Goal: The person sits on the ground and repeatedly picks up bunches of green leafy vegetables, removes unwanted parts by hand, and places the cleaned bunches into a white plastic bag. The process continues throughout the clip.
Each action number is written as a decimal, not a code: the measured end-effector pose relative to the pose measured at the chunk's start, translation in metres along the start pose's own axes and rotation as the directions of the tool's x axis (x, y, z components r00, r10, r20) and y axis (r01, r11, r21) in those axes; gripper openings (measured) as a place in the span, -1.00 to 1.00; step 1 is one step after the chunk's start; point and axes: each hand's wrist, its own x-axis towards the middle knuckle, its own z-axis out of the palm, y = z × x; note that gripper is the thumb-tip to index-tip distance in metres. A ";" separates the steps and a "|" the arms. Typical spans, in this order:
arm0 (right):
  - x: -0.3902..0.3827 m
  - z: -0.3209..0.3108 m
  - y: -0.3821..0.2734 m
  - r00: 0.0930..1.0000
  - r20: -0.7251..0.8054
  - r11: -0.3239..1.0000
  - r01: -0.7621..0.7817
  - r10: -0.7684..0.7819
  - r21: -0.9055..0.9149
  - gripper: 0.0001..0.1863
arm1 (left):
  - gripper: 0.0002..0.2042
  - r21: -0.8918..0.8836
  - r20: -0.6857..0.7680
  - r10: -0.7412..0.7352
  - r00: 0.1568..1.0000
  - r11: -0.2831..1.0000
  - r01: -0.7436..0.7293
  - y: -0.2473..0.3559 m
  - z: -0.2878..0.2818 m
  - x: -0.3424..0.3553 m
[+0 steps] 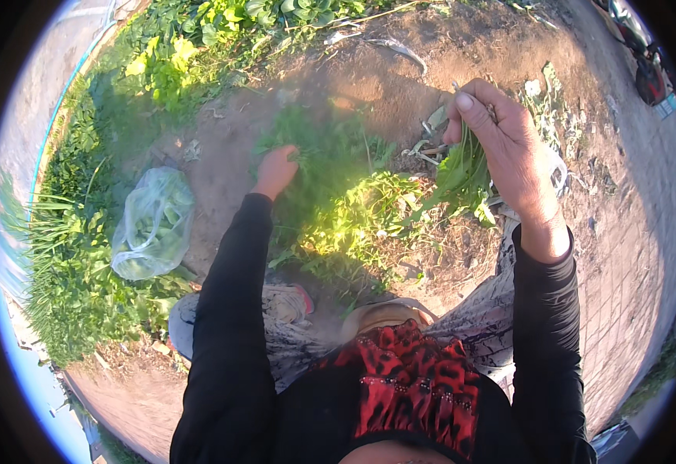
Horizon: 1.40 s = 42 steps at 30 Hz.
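Clear plastic bag (153, 224) of greens lies left.

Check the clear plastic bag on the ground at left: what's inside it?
The plastic bag holds green leafy plants, visible through the film. The film blurs them, so their kind and what lies beneath can't be told.

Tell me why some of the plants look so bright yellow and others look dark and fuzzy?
In the head view, low sun glares on the leafy patch in the middle, washing it yellow-green; the plants where the left hand reaches sit in shadow and look hazy. The right hand, holding a bunch of greens, is sunlit and sharp. The fisheye lens bends everything near the dark round rim.
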 end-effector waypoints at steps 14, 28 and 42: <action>0.008 -0.020 0.006 0.976 -0.217 0.988 0.040 -0.007 0.150 -0.77 | -0.65 0.295 0.136 0.087 0.987 0.948 -0.124 -0.058 -0.038 -0.020; 0.013 -0.015 -0.005 0.941 -0.337 0.993 0.067 -0.031 0.094 -0.83 | -0.77 -0.131 0.278 0.401 0.873 0.916 -0.379 0.080 0.133 -0.058; 0.003 -0.006 -0.015 0.971 -0.230 0.998 -0.056 0.060 0.025 -0.83 | -0.81 -0.219 0.797 0.380 0.469 0.906 -0.362 0.102 0.220 -0.143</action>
